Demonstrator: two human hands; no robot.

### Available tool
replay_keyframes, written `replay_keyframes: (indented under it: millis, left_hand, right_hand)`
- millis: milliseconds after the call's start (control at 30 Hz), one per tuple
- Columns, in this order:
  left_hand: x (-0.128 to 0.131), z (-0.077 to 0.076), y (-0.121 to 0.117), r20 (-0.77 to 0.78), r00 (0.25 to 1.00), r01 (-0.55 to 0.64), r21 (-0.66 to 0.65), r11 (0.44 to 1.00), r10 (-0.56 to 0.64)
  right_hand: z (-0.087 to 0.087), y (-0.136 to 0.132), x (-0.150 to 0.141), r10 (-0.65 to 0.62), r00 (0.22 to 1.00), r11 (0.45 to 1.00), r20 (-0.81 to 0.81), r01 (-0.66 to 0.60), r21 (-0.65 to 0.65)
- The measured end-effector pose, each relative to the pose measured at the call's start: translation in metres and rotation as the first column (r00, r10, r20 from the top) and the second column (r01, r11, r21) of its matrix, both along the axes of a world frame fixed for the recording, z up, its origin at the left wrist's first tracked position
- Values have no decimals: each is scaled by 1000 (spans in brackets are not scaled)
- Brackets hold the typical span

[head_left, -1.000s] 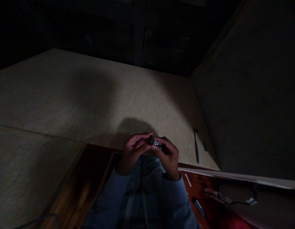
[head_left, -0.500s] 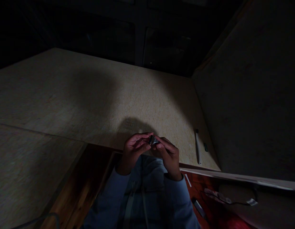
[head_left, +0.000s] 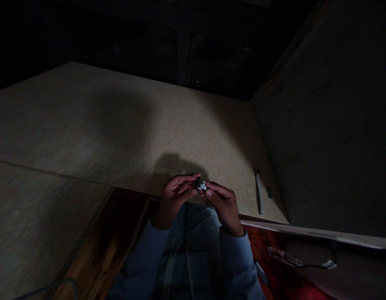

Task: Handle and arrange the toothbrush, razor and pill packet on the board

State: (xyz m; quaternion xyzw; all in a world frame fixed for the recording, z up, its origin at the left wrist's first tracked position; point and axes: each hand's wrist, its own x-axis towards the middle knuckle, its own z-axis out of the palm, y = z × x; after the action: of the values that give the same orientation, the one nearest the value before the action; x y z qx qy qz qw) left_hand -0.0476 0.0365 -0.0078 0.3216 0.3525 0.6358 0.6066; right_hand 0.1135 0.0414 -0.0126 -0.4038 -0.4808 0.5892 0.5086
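Note:
In front of my body, near the table's front edge, both hands meet at a small shiny silver-and-black object [head_left: 202, 186]. My left hand [head_left: 177, 193] pinches its dark left end between thumb and fingertips. From the other side, my right hand [head_left: 223, 202] has thumb and forefinger closed on the silver right end. The object is too small and dark to name. Both hands are held just above the pale table [head_left: 193, 129], their shadow falling on the surface behind them.
To the right lies a pale-handled toothbrush [head_left: 259, 193], with a small dark green item [head_left: 269, 192] beside it. A grey panel [head_left: 330, 137] rises along the table's right side. Below the table are a black cable [head_left: 302, 264] and a reddish floor [head_left: 255, 241].
My right hand has shifted slightly right, so more of the object's silver part shows between my hands. My left hand stays in nearly the same place.

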Motion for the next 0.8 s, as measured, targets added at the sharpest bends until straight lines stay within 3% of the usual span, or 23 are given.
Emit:
replay_keyframes:
  millis: [400, 800]
  left_hand:
    - [0, 1, -1, -13, 999, 50, 23, 998, -50]
    - [-2, 4, -3, -34, 993, 113, 21, 993, -112]
  right_hand:
    - [-2, 0, 0, -66, 992, 979, -107, 44, -198]
    - [3, 0, 1, -66, 993, 975, -96, 44, -217]
